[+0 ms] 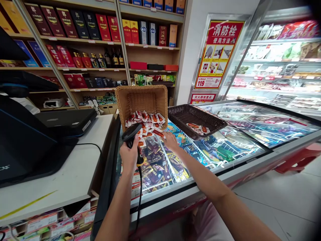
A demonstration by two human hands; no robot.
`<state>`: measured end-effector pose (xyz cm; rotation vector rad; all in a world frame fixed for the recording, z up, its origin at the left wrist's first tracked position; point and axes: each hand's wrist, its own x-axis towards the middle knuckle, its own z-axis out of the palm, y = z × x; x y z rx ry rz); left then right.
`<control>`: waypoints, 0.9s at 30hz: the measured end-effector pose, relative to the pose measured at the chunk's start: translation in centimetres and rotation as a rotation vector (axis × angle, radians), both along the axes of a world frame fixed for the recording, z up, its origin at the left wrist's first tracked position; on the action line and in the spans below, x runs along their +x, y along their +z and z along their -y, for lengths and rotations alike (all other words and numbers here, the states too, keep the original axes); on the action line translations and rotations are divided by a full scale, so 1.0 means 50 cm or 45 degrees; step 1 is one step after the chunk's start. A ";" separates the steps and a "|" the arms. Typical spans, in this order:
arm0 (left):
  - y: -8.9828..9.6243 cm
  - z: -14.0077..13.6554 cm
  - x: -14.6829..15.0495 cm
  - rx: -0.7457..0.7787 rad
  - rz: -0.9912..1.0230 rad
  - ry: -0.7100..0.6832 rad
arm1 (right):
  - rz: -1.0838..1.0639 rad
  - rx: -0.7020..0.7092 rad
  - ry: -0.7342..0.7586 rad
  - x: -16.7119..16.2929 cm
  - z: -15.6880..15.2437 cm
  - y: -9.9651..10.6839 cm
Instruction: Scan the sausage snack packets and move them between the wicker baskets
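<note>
Glass (250, 132) is covering the freezer (250, 165) that is stretching across the shop, and wrapped goods (155, 169) are showing through it. Nearest at left, a pale tabletop (75, 174) is carrying a black register (25, 140), with a yellow strip (30, 204) lying near its front. Over the freezer's near end, the left hand (129, 155) is gripping a black scanner (131, 134), closed around its handle, and a cord (140, 184) is hanging from it past the freezer's front edge. Beside it, the right hand (171, 141) is reaching over the glass, its fingers pinching the end of one sausage packet (158, 133). Just beyond, more packets are lying heaped on the glass and in the lower part of a tan basket (141, 88), which is sitting tipped, its mouth facing the hands. To the right, a dark basket (185, 115) is resting on the glass, holding a few packets toward its near end. Farther back, shelves (85, 40) are bearing boxes (102, 27) and bottles (115, 59), a red and yellow sign (218, 53) is hanging on the wall (194, 33), and a lit chiller (283, 59) is displaying packaged food (291, 30).
</note>
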<state>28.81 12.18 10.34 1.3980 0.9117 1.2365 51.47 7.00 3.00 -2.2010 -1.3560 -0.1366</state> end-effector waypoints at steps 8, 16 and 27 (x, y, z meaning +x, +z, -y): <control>-0.002 0.003 0.000 0.067 -0.068 0.014 | -0.168 0.484 -0.061 0.027 0.015 0.013; 0.003 0.019 0.009 0.050 -0.108 -0.101 | -0.063 0.904 0.076 0.036 0.073 0.072; 0.006 0.046 0.018 0.161 -0.322 -0.253 | -0.020 0.912 0.155 0.034 0.079 0.087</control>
